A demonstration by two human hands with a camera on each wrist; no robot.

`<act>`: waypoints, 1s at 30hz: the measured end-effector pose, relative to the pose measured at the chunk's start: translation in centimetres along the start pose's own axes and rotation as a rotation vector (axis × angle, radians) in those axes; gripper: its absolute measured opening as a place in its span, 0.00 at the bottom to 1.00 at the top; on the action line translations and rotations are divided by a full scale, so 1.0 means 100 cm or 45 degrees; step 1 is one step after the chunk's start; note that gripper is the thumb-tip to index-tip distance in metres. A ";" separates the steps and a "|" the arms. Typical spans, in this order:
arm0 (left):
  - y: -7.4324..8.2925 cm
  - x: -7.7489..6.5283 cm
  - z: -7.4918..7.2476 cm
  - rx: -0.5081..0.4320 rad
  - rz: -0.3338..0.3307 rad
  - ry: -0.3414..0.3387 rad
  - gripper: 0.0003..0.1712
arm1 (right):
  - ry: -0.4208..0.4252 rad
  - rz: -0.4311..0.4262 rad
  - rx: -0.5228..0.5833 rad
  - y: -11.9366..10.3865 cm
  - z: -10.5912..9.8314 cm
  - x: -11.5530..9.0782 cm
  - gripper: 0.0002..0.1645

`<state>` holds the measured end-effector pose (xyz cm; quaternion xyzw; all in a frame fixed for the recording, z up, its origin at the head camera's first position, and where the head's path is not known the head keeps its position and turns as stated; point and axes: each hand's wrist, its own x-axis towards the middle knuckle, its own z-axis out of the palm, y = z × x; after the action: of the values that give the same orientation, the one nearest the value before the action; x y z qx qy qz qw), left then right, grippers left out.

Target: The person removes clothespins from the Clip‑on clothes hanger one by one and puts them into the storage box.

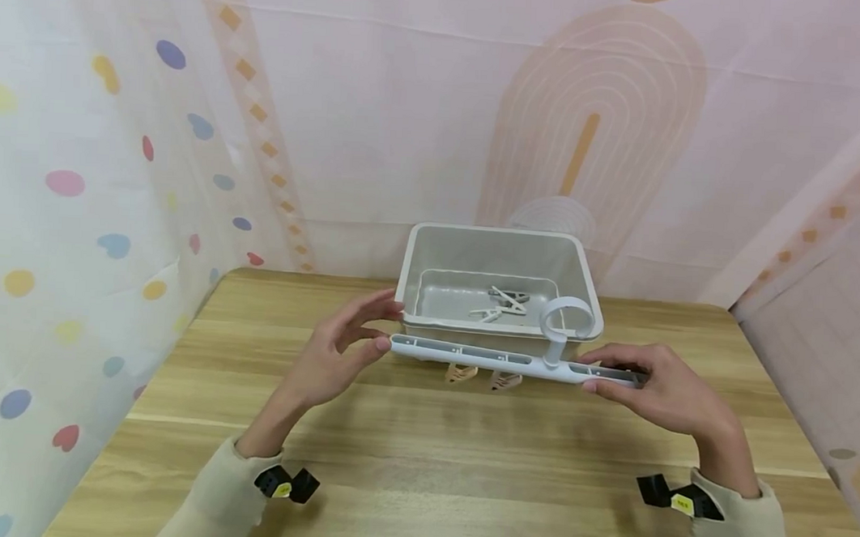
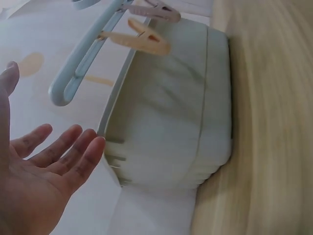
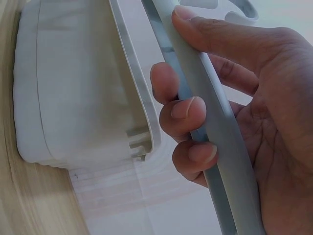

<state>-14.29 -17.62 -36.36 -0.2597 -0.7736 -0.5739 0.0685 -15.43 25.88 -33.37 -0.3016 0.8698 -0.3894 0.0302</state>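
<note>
My right hand (image 1: 660, 388) grips the right end of a pale blue-white clip hanger (image 1: 462, 357), a long bar with a round open hook standing up from it. In the right wrist view, curled fingers and thumb wrap the bar. An orange clothes peg (image 2: 142, 41) and a pinkish-grey clothes peg (image 2: 156, 12) hang below the bar. My left hand (image 1: 338, 353) is beside the bar's left end; in the left wrist view its fingers are spread and apart from the bar. Behind the hanger stands a grey plastic bin (image 1: 496, 256), its front partly hidden by the bar.
Several loose pegs (image 1: 508, 302), white and grey, lie on the bin's floor. The bin stands near the back of the wooden table (image 1: 463, 473). A patterned curtain (image 1: 379, 120) hangs behind the table and along its left side.
</note>
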 end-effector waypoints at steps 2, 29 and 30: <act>-0.001 -0.003 0.002 -0.025 0.009 -0.004 0.33 | -0.005 0.007 0.004 -0.001 0.000 0.000 0.13; -0.014 -0.040 0.041 -0.156 -0.210 -0.147 0.24 | -0.030 -0.014 0.034 -0.006 0.002 0.004 0.13; -0.014 -0.040 0.043 -0.158 -0.206 -0.153 0.23 | -0.031 -0.016 0.035 -0.007 0.003 0.004 0.13</act>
<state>-10.72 -15.20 -40.60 -0.2341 -0.7578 -0.6077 -0.0409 -15.37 25.14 -33.02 -0.3112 0.8620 -0.3978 0.0426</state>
